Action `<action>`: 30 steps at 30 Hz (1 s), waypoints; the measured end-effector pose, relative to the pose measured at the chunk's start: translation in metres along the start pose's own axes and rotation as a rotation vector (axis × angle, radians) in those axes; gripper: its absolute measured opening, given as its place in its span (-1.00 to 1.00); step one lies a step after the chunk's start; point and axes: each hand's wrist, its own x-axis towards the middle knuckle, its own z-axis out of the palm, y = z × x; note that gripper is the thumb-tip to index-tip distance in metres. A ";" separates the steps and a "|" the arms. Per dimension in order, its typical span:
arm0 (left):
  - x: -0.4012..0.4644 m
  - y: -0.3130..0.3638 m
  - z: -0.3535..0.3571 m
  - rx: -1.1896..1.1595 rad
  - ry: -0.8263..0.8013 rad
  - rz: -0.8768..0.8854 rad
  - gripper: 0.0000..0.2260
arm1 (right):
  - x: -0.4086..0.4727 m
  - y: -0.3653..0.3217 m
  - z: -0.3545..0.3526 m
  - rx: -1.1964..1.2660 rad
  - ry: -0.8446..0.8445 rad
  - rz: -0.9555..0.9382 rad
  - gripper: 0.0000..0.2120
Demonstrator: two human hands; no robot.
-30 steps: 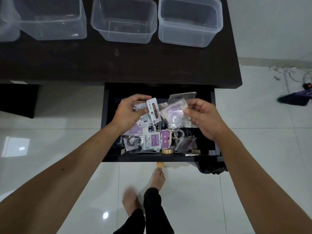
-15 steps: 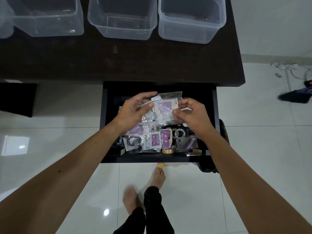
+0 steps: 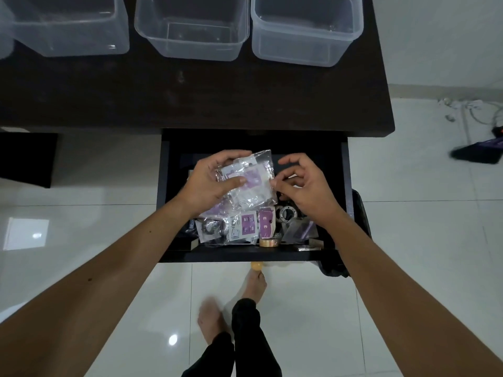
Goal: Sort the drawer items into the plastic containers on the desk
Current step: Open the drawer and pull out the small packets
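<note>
Glossy white tiled floor (image 3: 81, 213) with light reflections, tangle of white cables (image 3: 468, 110) at the right edge, dark purple-trimmed object (image 3: 479, 153) lying on the tiles nearby

I see even, fairly bright indoor light from overhead, with white glare patches on the glossy floor tiles (image 3: 81, 232). The dark desk (image 3: 190, 99) reads almost black, and the open drawer (image 3: 337, 186) is deep in shadow at its far end. Wide-angle distortion bends the desk edge and stretches my forearms near the corners. Fine print on the packets is soft.
</note>
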 end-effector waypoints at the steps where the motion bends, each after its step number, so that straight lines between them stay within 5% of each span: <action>1: 0.000 -0.003 -0.004 0.006 0.021 -0.007 -0.51 | 0.000 0.003 -0.004 -0.027 0.002 -0.011 -0.64; 22: -0.002 -0.020 -0.021 0.029 0.191 0.022 -0.50 | 0.000 0.012 -0.002 -0.590 -0.338 0.029 -0.71; 30: -0.002 -0.017 -0.019 0.017 0.146 0.012 -0.46 | -0.005 0.006 -0.016 -0.290 -0.267 0.017 -0.77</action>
